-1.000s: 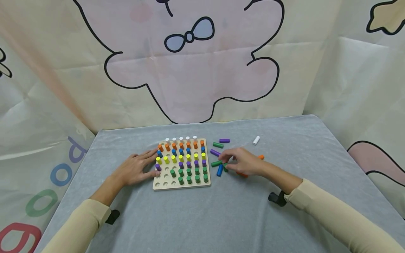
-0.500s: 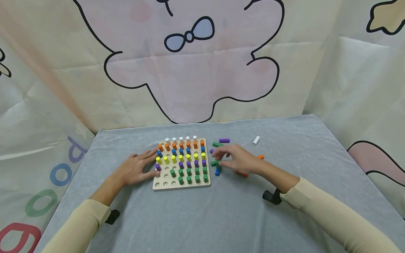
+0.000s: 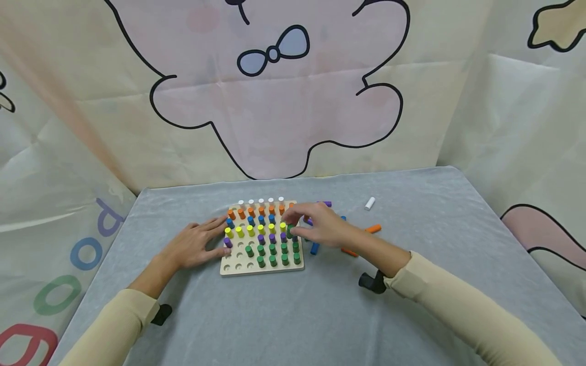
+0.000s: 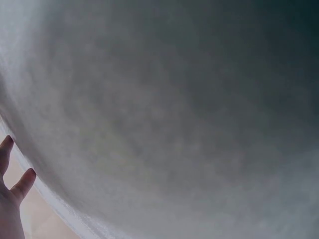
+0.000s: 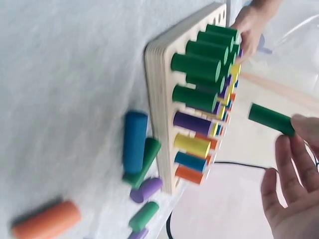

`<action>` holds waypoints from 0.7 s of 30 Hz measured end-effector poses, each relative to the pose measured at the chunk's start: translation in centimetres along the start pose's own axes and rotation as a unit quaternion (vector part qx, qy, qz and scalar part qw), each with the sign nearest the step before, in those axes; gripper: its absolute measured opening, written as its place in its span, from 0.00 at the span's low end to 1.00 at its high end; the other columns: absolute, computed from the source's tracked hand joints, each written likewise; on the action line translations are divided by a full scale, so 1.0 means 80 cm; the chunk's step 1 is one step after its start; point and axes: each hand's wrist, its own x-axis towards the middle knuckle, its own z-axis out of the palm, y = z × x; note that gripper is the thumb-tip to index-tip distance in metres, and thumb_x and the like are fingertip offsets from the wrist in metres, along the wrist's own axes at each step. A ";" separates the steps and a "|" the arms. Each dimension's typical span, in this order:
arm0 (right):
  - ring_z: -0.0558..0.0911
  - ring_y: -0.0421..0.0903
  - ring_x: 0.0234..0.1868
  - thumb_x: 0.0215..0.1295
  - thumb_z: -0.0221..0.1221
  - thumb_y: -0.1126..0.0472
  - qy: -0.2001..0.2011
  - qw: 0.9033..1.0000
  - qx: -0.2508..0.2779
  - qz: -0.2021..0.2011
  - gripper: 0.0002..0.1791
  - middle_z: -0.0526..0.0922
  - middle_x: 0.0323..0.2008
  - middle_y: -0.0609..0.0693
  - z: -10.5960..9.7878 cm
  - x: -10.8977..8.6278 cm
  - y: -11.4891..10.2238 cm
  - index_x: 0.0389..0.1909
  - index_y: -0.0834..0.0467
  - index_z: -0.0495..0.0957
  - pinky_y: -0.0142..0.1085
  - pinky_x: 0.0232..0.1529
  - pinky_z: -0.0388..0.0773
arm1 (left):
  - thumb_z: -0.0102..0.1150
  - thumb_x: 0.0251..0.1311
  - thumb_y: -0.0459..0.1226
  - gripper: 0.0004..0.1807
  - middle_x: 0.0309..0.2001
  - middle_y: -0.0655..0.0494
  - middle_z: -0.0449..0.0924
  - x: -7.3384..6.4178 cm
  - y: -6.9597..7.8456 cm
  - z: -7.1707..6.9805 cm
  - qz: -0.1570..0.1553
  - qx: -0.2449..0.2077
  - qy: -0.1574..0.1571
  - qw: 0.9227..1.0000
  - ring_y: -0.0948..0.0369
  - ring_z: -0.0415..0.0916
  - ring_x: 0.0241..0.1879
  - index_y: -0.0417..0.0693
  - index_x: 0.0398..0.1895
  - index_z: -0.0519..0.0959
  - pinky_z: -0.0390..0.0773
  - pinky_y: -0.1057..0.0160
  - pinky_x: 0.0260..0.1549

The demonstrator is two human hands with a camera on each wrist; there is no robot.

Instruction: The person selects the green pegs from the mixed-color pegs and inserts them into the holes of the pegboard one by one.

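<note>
A pale wooden pegboard [image 3: 263, 272] stands on the table with rows of white, orange, blue, yellow, purple and green pegs in its holes. My left hand [image 3: 196, 245] rests flat at the board's left edge, fingers spread and thumb on its side; the left wrist view catches only some fingers [image 4: 20, 186]. Above the right side of the board, my right hand [image 3: 318, 222] pinches a green peg [image 5: 271, 119] by one end between thumb and fingertips. In the right wrist view the peg is clear of the board. Bare holes [image 3: 239, 266] show at the board's front left.
Loose pegs lie right of the board: a blue peg [image 5: 134, 142] across a green peg [image 5: 149, 154], orange pegs [image 3: 373, 229], purple ones [image 5: 147, 190] and a white peg [image 3: 370, 203] farther back. Grey cloth [image 3: 274, 315] covers the table, and a printed curtain [image 3: 284, 101] hangs behind.
My right hand has picked a green peg out of the loose pile and carried it leftward over the board. The left hand has stayed in place.
</note>
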 end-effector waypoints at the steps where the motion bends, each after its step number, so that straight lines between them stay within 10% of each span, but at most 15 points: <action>1: 0.80 0.42 0.44 0.64 0.66 0.67 0.011 1.000 0.002 -0.004 0.14 0.85 0.43 0.48 0.003 0.002 -0.001 0.50 0.59 0.81 0.47 0.48 0.80 | 0.51 0.64 0.66 0.46 0.77 0.50 0.55 0.000 0.000 0.000 -0.001 -0.001 -0.001 1.000 0.47 0.58 0.73 0.48 0.76 0.61 0.65 0.33 0.58; 21: 0.80 0.41 0.42 0.62 0.67 0.69 0.045 0.997 0.031 -0.052 0.14 0.86 0.43 0.51 0.070 0.027 -0.021 0.48 0.61 0.82 0.44 0.44 0.81 | 0.49 0.64 0.67 0.47 0.77 0.51 0.54 0.001 -0.001 -0.001 -0.009 -0.003 -0.011 1.000 0.48 0.58 0.73 0.49 0.77 0.60 0.64 0.34 0.59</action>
